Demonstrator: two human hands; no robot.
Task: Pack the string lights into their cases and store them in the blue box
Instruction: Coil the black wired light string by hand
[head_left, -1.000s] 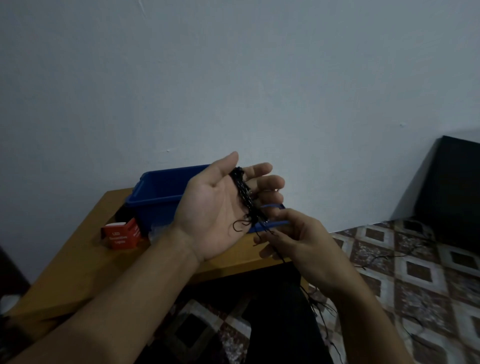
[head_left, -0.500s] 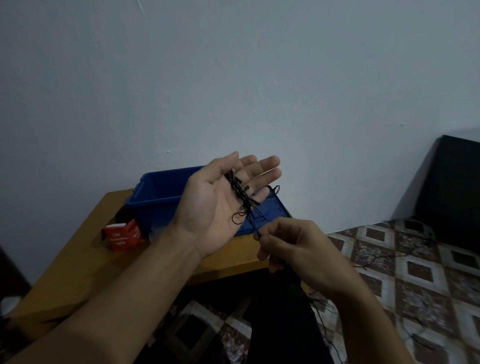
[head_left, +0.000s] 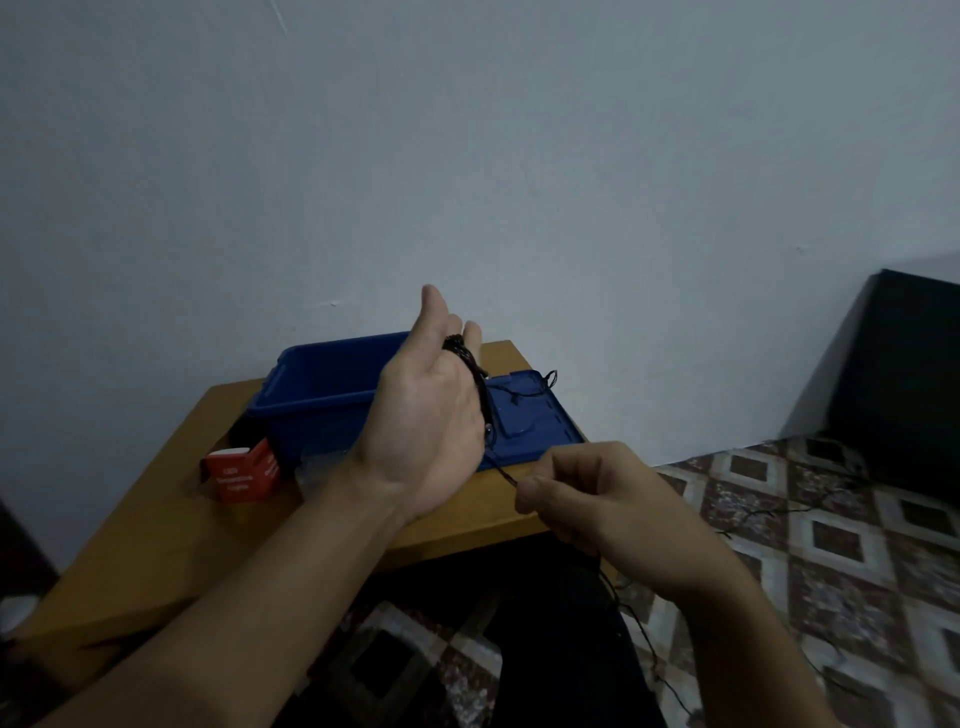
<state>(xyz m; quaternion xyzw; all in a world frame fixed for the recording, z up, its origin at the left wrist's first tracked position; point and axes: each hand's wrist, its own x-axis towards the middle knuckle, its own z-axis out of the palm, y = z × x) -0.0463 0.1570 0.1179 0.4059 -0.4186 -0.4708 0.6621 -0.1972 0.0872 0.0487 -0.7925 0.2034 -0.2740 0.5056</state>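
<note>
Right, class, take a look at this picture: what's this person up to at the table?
A person has a thin black string of lights looped round the upright left hand, while the right hand pinches the strand taut. The loose remainder trails down onto the patterned tile floor. On the wooden table the blue plastic box stands open, with its flat blue lid beside it and a small red cardboard case nearby, outside the box. This string is not yet in a case.

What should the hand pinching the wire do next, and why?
Probably the right hand should loop its pinched strand of the string lights around the left hand once more: a coil already wraps that flat hand, and loose strand trails toward the floor.
</note>
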